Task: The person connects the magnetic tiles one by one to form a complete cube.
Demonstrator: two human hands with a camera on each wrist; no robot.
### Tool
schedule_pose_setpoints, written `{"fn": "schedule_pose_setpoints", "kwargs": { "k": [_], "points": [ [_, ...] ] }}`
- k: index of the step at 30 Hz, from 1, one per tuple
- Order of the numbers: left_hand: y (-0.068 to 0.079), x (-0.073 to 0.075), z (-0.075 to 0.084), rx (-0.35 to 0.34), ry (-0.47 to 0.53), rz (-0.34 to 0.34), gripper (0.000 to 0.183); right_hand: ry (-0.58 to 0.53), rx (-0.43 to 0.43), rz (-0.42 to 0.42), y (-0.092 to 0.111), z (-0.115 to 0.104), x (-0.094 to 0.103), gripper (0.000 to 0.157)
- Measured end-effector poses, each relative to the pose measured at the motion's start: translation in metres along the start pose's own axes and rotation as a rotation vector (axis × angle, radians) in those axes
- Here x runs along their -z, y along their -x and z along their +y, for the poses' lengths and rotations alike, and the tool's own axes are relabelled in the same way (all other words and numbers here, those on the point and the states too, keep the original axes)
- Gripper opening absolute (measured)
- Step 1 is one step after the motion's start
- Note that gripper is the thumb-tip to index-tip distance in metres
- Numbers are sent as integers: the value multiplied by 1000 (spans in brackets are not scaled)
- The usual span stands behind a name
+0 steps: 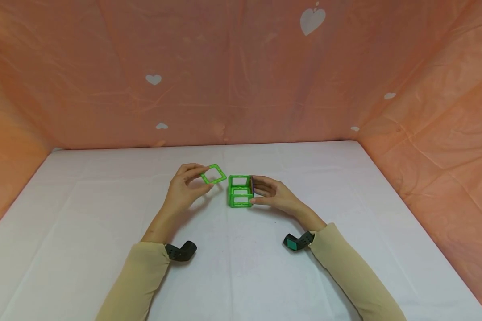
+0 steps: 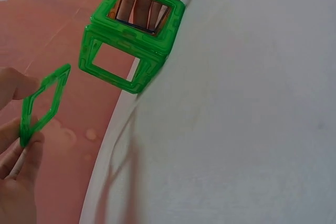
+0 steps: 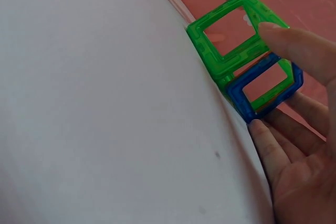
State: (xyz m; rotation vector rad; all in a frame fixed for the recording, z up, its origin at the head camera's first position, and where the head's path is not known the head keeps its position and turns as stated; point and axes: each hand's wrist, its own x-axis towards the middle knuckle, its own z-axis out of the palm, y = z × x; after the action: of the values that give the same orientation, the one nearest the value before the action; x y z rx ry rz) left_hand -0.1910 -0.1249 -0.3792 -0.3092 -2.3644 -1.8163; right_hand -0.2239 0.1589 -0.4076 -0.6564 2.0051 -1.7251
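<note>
My left hand [image 1: 180, 187] pinches a green square magnetic tile [image 1: 217, 181] by its edge, raised and tilted above the table. Just right of that tile stands a box of magnetic tiles [image 1: 241, 195], mostly green open frames. A blue tile [image 3: 240, 100] forms its right side, and some orange edging [image 2: 112, 11] shows through the box in the left wrist view. My right hand [image 1: 279, 196] grips the box from the right, thumb at the near edge and fingers along the far side. A small gap separates the loose tile from the box.
A white cloth covers the table [image 1: 233, 276]. Orange sheeting [image 1: 225, 71] with white hearts rises at the back and sides. Black wrist devices [image 1: 180, 251] sit on both forearms, below beige sleeves [image 1: 357, 272].
</note>
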Motion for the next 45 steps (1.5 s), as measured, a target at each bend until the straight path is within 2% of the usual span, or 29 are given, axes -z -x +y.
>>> {"fn": "schedule_pose_setpoints", "kwargs": {
  "k": [8, 17, 28, 32, 39, 45],
  "points": [
    [-1, 0, 1, -51, 35, -29, 44, -7, 4, -2, -1, 3, 1, 72],
    [-3, -8, 12, -83, 84, -139, 43, 18, 5, 7, 0, 1, 0, 73],
    [-6, -16, 16, -94, 56, -183, 44, 15, -10, 5, 0, -1, 0, 73],
    [-8, -20, 19, -120, 48, -200, 44, 13, 3, 1, 0, 0, 0, 72],
    [-10, -27, 20, -116, 16, -256, 45, 11, 26, -13, 0, 1, 1, 71],
    [-12, -31, 20, -119, 21, -274, 46, 3, 24, -12, 0, 0, 1, 72]
  ]
}}
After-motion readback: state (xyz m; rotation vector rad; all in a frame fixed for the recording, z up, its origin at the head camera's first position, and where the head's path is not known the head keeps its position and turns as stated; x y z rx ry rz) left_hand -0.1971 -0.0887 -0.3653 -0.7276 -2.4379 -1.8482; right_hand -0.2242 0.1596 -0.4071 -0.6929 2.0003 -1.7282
